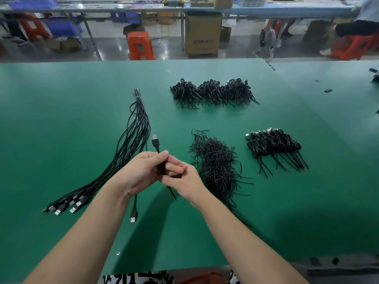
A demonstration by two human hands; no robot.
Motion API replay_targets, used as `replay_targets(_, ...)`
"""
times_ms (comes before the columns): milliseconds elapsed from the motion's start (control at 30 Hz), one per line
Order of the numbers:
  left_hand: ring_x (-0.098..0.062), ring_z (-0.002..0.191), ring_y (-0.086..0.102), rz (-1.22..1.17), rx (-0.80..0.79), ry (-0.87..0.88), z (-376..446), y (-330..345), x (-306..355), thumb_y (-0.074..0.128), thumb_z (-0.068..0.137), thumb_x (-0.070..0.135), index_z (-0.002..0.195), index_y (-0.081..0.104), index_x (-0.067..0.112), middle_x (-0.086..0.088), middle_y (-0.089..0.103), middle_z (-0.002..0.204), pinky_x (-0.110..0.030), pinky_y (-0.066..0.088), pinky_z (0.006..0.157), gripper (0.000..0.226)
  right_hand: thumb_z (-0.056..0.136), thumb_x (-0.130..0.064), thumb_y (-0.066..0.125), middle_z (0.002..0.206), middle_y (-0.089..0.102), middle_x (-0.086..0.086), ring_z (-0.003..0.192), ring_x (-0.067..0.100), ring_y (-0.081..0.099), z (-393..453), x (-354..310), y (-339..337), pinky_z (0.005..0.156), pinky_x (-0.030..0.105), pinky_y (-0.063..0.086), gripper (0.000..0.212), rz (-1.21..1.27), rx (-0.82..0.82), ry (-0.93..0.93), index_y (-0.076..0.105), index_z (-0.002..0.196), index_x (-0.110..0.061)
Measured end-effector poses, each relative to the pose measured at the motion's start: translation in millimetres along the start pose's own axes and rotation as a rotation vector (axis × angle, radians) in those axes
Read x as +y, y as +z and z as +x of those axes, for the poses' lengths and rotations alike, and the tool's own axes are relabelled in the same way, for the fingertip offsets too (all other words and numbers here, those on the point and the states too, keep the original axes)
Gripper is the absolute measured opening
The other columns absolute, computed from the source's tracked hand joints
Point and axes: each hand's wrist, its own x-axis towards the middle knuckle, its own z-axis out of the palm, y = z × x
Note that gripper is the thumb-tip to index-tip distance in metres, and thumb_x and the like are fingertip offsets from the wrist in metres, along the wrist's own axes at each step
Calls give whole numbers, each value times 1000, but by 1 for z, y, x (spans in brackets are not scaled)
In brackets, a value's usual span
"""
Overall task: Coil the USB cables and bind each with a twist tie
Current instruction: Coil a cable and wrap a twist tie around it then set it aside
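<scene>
Above the green table (61, 119), my left hand (143, 171) grips a coiled black USB cable (156, 143) whose plug sticks up past my fingers. My right hand (185, 181) meets it from the right, fingers curled at the coil; a thin black end pokes out below my hands. A bundle of uncoiled USB cables (131, 144) lies to the left, plugs toward me. A loose heap of black twist ties (217, 165) sits just right of my hands. A row of coiled, tied cables (274, 148) lies further right.
Three larger heaps of finished black cables (213, 93) lie at the far middle of the table. One loose USB plug (133, 216) lies near my left forearm. Beyond the table edge are orange stools, cardboard boxes and another workbench with a seated person.
</scene>
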Motion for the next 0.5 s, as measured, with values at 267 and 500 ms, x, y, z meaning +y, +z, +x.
replay_targets(267, -22, 83, 70, 458, 232, 48, -1, 19, 3, 43, 106, 25, 86, 71, 6, -13, 75, 81, -34, 51, 91, 40, 55, -47, 78, 73, 70, -15, 78, 9, 68, 8, 4, 5, 85, 36, 60, 25, -196, 97, 30, 68, 75, -38)
replay_targets(500, -24, 86, 68, 339, 122, -45, -7, 17, 10, 40, 106, 21, 83, 70, 1, -21, 74, 89, -34, 48, 89, 43, 67, -39, 79, 71, 67, -18, 63, -1, 58, 0, 4, -3, 60, 16, 49, 19, -326, 120, -78, 63, 77, -35)
